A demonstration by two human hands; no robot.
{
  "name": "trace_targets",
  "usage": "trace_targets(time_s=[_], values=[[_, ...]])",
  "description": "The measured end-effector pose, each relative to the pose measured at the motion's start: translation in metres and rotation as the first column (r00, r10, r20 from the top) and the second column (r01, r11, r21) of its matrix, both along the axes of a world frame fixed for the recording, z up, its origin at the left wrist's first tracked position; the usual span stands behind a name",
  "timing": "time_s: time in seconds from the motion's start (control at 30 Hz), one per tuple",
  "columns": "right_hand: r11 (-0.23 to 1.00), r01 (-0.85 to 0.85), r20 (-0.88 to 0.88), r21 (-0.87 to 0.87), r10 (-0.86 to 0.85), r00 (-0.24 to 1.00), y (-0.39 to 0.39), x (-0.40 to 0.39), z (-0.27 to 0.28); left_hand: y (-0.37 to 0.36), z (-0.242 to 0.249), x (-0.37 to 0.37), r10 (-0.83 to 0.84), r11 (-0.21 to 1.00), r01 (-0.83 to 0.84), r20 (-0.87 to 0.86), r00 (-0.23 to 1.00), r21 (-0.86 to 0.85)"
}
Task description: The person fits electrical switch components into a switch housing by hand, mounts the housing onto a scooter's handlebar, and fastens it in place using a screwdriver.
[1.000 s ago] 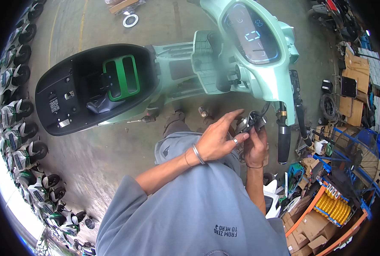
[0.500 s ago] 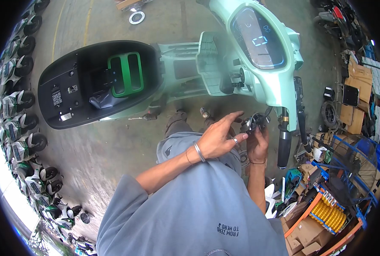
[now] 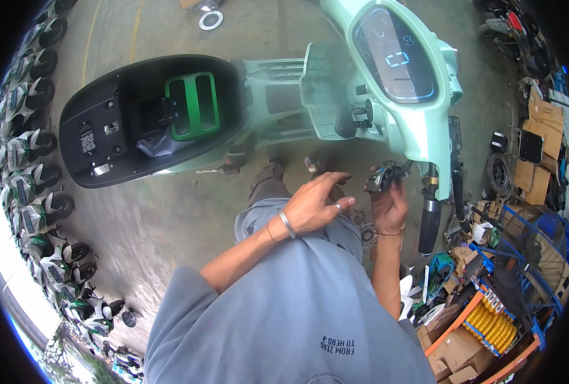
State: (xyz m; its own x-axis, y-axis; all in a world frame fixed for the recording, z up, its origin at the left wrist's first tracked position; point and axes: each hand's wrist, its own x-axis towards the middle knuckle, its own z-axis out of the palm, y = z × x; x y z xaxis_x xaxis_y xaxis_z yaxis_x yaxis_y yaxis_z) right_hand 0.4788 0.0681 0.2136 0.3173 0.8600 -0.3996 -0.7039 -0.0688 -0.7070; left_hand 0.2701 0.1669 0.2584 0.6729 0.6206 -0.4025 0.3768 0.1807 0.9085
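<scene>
My right hand [image 3: 388,208] holds up a dark handlebar switch housing [image 3: 383,178], its fingers partly hidden behind it. A short cable seems to run from the housing toward the mint-green scooter front [image 3: 418,137]. To the left, my left hand [image 3: 319,208] is apart from the housing, with fingers stretched, thumb out and nothing in it. The black handlebar grip [image 3: 430,227] hangs just right of my right hand, below a bare metal stretch of bar. Above is the lit dashboard display [image 3: 394,57].
The scooter's black underseat tub [image 3: 124,141], with a green frame [image 3: 199,105], extends left. A drill-like tool [image 3: 223,169] is low beside it. Parked scooters [image 3: 35,153] line the left. At right are a loose wheel [image 3: 497,171], a blue rack [image 3: 521,249] and yellow coils [image 3: 491,322].
My left hand has drawn back left and down, away from the switch housing. My right hand keeps hold of it. The view has shifted slightly.
</scene>
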Motion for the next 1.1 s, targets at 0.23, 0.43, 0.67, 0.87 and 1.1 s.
trace_targets(time_s=[0.23, 0.43, 0.67, 0.87, 1.1], values=[[0.999, 0.024, -0.163, 0.025, -0.019, 0.986, 0.005, -0.003, -0.022, 0.001, -0.002, -0.013, 0.023, 0.998, -0.026, -0.049, 0.999, -0.058], [0.997, 0.064, -0.247, 0.032, -0.054, 0.968, 0.009, -0.003, -0.031, -0.001, -0.01, -0.028, 0.071, 0.996, -0.076, -0.099, 0.993, -0.049], [0.997, 0.067, -0.221, 0.032, -0.059, 0.973, 0.005, 0.0, -0.033, 0.001, -0.015, -0.038, 0.092, 0.994, -0.099, -0.146, 0.985, -0.039], [0.99, 0.124, -0.21, -0.061, -0.134, 0.968, -0.014, 0.002, -0.059, 0.004, -0.051, -0.051, 0.112, 0.993, -0.114, -0.17, 0.979, -0.002], [0.795, 0.111, 0.022, -0.596, -0.122, 0.992, -0.021, -0.032, -0.115, 0.025, -0.241, -0.094, 0.22, 0.974, -0.212, -0.543, 0.811, 0.077]])
